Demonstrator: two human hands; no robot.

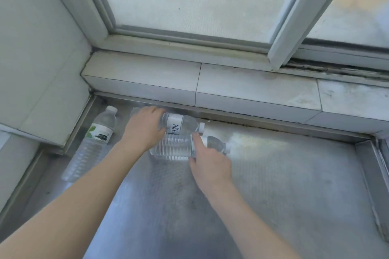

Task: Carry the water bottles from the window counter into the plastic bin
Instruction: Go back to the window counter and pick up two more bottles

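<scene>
Three clear water bottles lie on the steel window counter (284,174). The far bottle (183,125), with a white label, lies on its side by the back ledge, cap to the right; my left hand (143,128) is wrapped over its base end. Just in front of it lies the near bottle (172,147), cap also to the right; my right hand (208,164) grips it around the label, forefinger on top. A third bottle (92,141) with a green-and-white label lies apart at the left, cap pointing away. The plastic bin is out of view.
A tiled ledge (252,88) and the window frame (189,42) run along the back. A tiled wall (37,69) closes the left side. A raised steel rim (376,178) borders the counter on the right. Bare steel surface lies to the right of the bottles.
</scene>
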